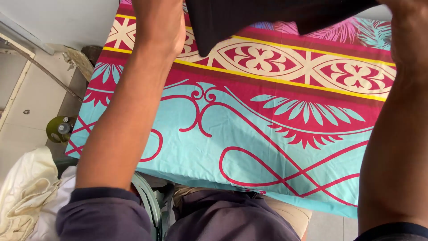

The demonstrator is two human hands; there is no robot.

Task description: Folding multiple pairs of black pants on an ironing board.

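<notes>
— Both hands raised at the top of the view. Left hand (pixel 162 31) beside the left edge of a dark, almost black piece of soft cloth (pixel 249 18); right hand (pixel 408 27) at its right end. Grip on the cloth likely, but fingers hidden at the frame edge, so cannot tell whether closed or apart.

— And the cloth itself, where exactly?

— Held up in the air, between the two hands, above the far part of a surface covered with a printed sheet in turquoise, crimson and cream with yellow stripes (pixel 249 134). One corner hanging down, near the left hand.

— Handling?

— Probably light and limp, judging from the hanging corner. No stiffness, not fragile, not slippery. Best taken at two edges or corners, well apart, to keep flat.

— Any containers around?

— Small green round bottle with a pale cap (pixel 60 129) on the floor at left, just beside the sheet edge. Contents not visible. Also a pile of cream-coloured fabric (pixel 26 192) at lower left, near the left sleeve, and part of a green plastic chair rim (pixel 147 201) below.
</notes>
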